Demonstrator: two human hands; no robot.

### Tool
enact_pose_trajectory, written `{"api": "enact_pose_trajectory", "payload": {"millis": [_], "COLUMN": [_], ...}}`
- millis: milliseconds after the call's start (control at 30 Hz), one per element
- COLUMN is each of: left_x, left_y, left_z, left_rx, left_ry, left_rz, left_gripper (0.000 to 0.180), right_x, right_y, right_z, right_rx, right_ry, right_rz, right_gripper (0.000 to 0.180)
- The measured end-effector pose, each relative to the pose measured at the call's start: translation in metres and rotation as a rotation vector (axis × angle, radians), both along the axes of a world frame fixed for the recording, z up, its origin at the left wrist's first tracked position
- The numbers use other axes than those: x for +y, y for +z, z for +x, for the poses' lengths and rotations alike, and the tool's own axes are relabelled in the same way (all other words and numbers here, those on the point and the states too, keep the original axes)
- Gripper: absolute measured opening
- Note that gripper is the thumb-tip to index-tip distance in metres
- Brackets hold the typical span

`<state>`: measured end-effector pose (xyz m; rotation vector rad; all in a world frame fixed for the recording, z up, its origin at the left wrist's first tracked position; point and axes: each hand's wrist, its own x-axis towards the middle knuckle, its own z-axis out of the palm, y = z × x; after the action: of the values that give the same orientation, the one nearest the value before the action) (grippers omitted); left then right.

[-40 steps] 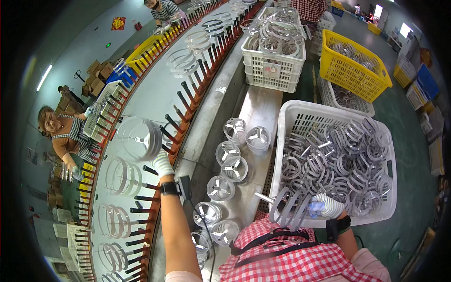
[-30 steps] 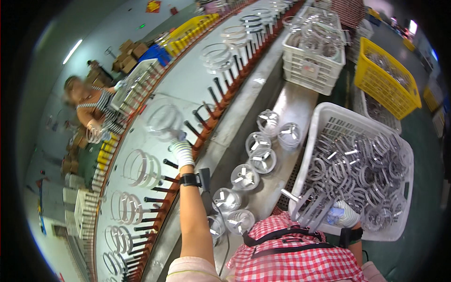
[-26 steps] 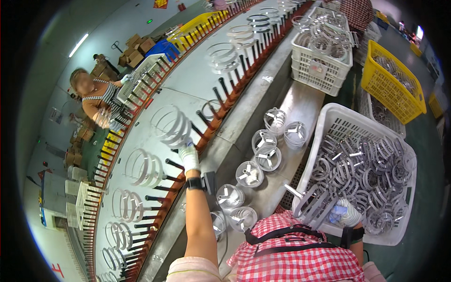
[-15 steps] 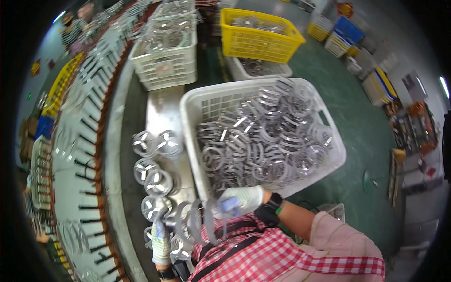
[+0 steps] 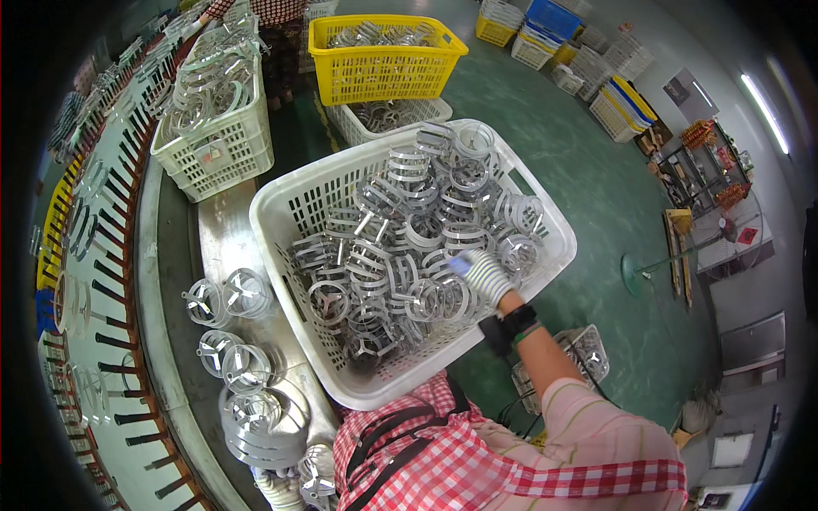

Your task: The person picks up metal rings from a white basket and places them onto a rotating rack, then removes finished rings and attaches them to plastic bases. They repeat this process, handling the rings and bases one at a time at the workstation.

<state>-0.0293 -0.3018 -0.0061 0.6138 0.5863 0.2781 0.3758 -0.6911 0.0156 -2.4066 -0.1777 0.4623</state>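
The right hand (image 5: 484, 274), in a white knit glove with a dark wristwatch behind it, reaches into the big white plastic crate (image 5: 290, 200) and rests on the heap of metal rings (image 5: 400, 230). Its fingers (image 5: 464, 266) curl down among the top rings near the crate's right side; whether they actually close on one cannot be told, since the glove and the tangle of metal hide the grip.

The rings are bright, silvery bands of thin metal, each a short open cylinder with flat spokes crossing inside to a small hub. They lie piled every way, some upright, some tipped, interlocked and filling most of the crate. The crate has a lattice wall and sits tilted at the edge of the steel bench (image 5: 223, 243), just in front of the person's checked shirt.

The left hand (image 5: 279, 487) shows only at the lower edge, gloved white and low beside the bench, just below a stack of the same rings (image 5: 256, 417). How its fingers stand cannot be told, as it is mostly cut off by the shirt and the frame.

More rings (image 5: 226, 298) stand in loose pairs on the bench to the left of the crate. Further up are a second white crate (image 5: 217, 157) full of rings and a yellow crate (image 5: 388, 72). Along the left runs a curved conveyor with dark pegs (image 5: 111, 294).
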Motion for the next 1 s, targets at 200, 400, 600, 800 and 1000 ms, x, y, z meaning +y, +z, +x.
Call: {"api": "enact_pose_trajectory", "payload": {"millis": [200, 400, 600, 800, 1000], "left_x": [0.001, -0.002, 0.003, 0.015, 0.032], "left_y": [0.004, 0.024, 0.032, 0.06, 0.078], "left_z": [0.023, 0.042, 0.049, 0.045, 0.051], "left_rx": [0.129, -0.09, -0.186, -0.092, -0.02], "left_ry": [0.18, 0.098, 0.261, 0.372, 0.333], "left_rz": [0.004, -0.055, -0.232, -0.231, -0.132], "left_gripper": [0.023, 0.027, 0.026, 0.036, 0.038], "right_x": [-0.077, -0.058, -0.118, -0.129, 0.048], "right_y": [-0.038, -0.038, -0.051, 0.018, 0.123], "right_z": [0.014, 0.019, 0.04, 0.071, 0.046], "right_rx": [-0.149, -0.109, -0.502, -0.397, -0.536], "right_ry": [0.332, 0.297, 0.128, -0.102, 0.03], "right_rz": [-0.88, -0.958, -0.875, -0.593, -0.308], "right_gripper": [0.022, 0.023, 0.024, 0.028, 0.025]}}
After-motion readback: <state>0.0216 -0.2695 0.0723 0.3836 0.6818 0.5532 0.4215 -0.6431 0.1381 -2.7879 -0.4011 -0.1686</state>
